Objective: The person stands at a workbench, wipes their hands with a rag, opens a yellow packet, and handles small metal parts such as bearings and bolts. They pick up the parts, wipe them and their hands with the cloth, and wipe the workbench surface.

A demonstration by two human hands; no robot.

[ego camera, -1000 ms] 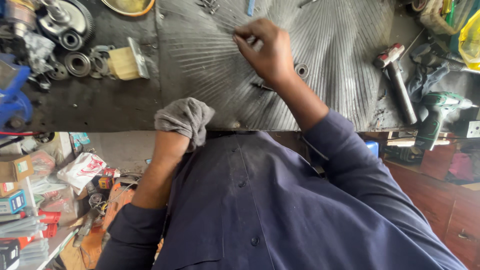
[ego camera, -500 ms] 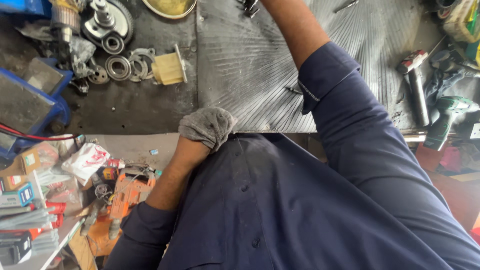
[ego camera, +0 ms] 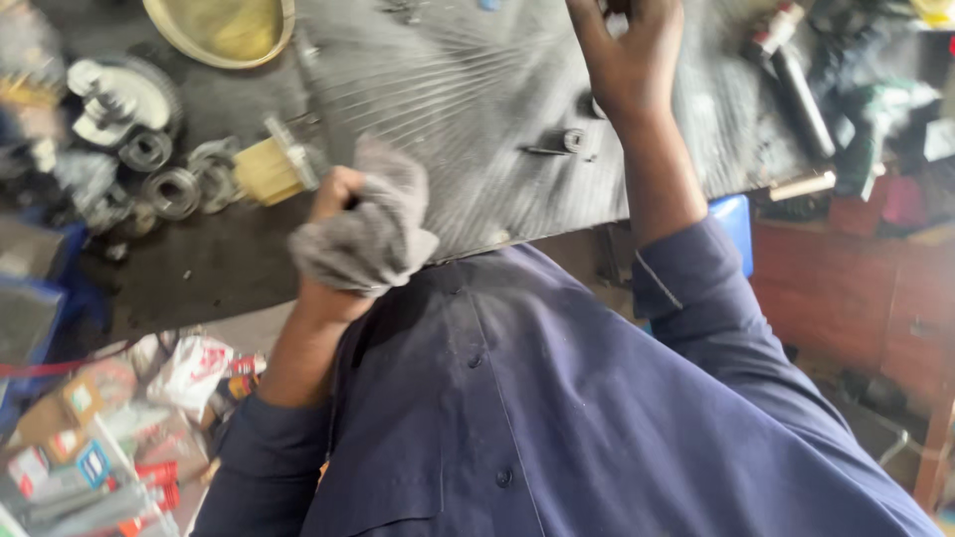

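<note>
Grimy workbench (ego camera: pixel 199 268): left hand (ego camera: pixel 338 199) clenches a grey rag (ego camera: pixel 368 234) beside the ribbed mat (ego camera: pixel 458 99); right hand (ego camera: pixel 632 60) reaches across it, grip unclear.

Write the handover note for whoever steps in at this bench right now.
Left hand: closed around a grey rag, held at the near edge of the ribbed mat.
Right hand: stretched to the mat's far side, fingers on a small part that is too blurred to name.
A small round part lies loose on the mat; bearings and a brush sit left of it.
Done and left: cannot tell from this view.
</note>
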